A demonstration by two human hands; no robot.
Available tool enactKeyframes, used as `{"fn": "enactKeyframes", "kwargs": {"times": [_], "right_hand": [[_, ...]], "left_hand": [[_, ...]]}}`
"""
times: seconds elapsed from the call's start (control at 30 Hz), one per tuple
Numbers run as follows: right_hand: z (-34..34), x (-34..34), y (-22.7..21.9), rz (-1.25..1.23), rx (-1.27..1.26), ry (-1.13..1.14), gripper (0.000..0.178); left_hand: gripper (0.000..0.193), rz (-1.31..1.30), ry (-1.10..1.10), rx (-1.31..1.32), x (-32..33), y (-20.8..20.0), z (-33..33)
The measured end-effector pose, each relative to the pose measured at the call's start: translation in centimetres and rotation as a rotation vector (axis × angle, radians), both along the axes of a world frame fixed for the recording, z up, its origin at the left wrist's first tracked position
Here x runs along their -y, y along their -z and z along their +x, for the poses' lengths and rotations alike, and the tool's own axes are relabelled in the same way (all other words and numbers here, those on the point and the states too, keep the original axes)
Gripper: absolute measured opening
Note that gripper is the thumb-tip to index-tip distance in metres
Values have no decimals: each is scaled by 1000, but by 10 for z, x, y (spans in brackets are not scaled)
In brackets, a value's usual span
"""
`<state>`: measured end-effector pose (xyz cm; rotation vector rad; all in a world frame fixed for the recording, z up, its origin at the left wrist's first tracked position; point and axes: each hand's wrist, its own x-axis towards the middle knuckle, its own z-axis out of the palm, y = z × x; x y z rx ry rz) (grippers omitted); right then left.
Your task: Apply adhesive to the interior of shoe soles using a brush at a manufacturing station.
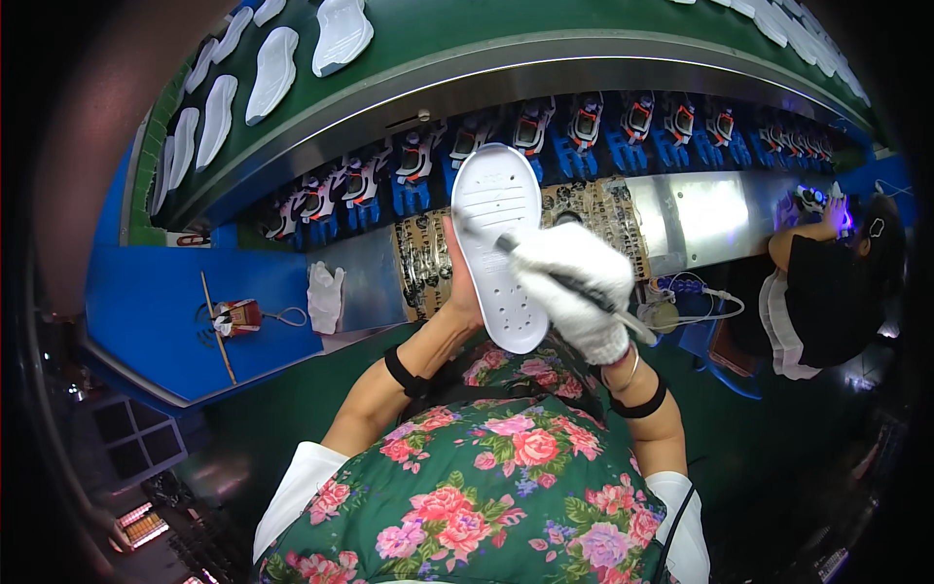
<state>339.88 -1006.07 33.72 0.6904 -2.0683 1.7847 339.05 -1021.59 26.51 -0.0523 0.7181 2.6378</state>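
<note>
A white shoe sole (498, 200) stands nearly upright in front of me, its grooved and holed face turned toward me. My left hand (462, 282) is bare and closed around the sole's left edge from behind, with most of its fingers hidden. In a white knit glove, my right hand (574, 282) grips a brush (507, 242) with a dark shaft. Motion blurs the brush's tip, which lies over the left middle of the sole; whether it touches I cannot tell.
White soles (272, 76) lie on a green conveyor belt (467, 34). Below it stands a row of shoe uppers (413, 156) on blue supports. A tape-covered ledge (423, 263) holds a white glove (326, 297) nearby. At right a co-worker (827, 263) sits by the metal bench (710, 219).
</note>
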Motion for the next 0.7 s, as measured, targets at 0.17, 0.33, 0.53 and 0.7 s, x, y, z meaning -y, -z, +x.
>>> {"fn": "enactKeyframes", "kwargs": {"times": [0.17, 0.33, 0.53, 0.7], "right_hand": [[7, -3, -9, 390, -315, 20, 23], [3, -9, -4, 114, -101, 5, 17], [12, -8, 5, 211, -221, -178, 30], [8, -16, 3, 161, -66, -72, 29]], "left_hand": [[103, -125, 20, 32, 2, 16, -2], [103, 253, 58, 7, 1, 1, -5], [112, 174, 124, -45, 5, -1, -14], [113, 51, 51, -31, 9, 3, -21]]}}
